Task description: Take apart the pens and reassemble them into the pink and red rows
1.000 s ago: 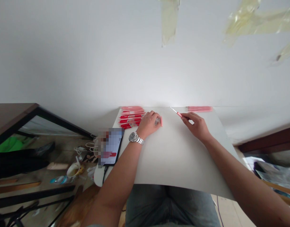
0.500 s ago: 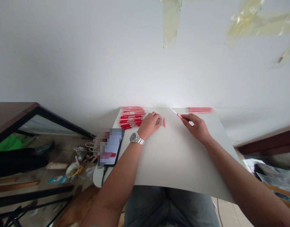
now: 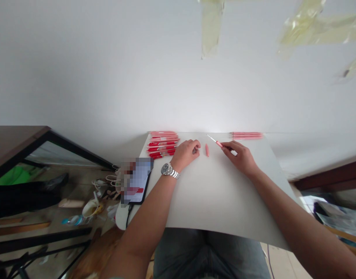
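Observation:
My right hand [image 3: 241, 157] pinches a thin pen refill [image 3: 215, 141] with a pink grip; its white tip points up and left over the white board [image 3: 218, 193]. A short pink pen piece [image 3: 207, 150] lies loose on the board between my hands. Curled into a loose fist, my left hand [image 3: 187, 153], a silver watch [image 3: 169, 169] on its wrist, rests just left of that piece; whether it holds anything is hidden. Several red pens [image 3: 162, 144] lie in a pile just left of my left hand.
A few pink pen barrels [image 3: 246, 135] lie along the board's far right edge by the white wall. A phone [image 3: 137, 181] with a cable sits at the board's left edge. A dark desk [image 3: 35, 143] and floor clutter with a cup [image 3: 89, 210] are at left.
The short pink piece has left my left hand's fingertips and now lies on the board further right. My left hand curled shut. My right hand shifted slightly left with the refill.

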`<state>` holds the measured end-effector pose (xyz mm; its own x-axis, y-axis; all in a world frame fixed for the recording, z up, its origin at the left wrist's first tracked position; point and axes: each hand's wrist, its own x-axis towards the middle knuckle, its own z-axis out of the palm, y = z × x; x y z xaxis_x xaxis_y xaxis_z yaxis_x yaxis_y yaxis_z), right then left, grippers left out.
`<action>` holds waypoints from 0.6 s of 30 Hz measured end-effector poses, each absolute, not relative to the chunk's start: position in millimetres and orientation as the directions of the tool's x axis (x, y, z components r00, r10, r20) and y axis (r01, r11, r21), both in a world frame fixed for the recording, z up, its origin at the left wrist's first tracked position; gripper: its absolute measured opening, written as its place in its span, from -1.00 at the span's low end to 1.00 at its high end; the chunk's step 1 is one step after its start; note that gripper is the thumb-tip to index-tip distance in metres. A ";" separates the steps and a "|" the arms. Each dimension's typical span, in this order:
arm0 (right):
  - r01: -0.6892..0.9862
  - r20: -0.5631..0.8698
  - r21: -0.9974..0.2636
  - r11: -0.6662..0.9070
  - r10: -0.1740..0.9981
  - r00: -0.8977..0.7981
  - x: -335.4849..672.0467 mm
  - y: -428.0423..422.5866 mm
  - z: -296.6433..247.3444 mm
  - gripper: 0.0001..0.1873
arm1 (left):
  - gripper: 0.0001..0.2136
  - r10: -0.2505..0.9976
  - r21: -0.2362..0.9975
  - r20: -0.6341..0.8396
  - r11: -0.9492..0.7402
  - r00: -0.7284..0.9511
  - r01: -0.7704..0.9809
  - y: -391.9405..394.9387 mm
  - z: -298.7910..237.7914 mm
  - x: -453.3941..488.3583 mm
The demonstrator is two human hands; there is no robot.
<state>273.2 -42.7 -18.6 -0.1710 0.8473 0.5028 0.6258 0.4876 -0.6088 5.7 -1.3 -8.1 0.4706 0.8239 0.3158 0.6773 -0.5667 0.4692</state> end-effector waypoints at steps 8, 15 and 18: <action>0.624 0.476 -0.624 0.471 0.862 -0.175 273.6 -41.6 -22.8 -0.70 | -0.82 0.832 0.527 0.337 -0.555 0.440 0.644 -5.0 -7.8 8.4; 0.615 0.460 -0.634 0.468 0.868 -0.187 274.6 -41.1 -23.3 -0.70 | -0.90 0.919 0.880 0.342 -0.386 0.193 0.277 6.5 -15.7 13.6; 0.620 0.454 -0.628 0.471 0.868 -0.200 274.3 -41.6 -22.8 -0.70 | -0.83 0.965 0.969 0.246 -0.243 0.095 -0.043 11.5 -16.7 17.1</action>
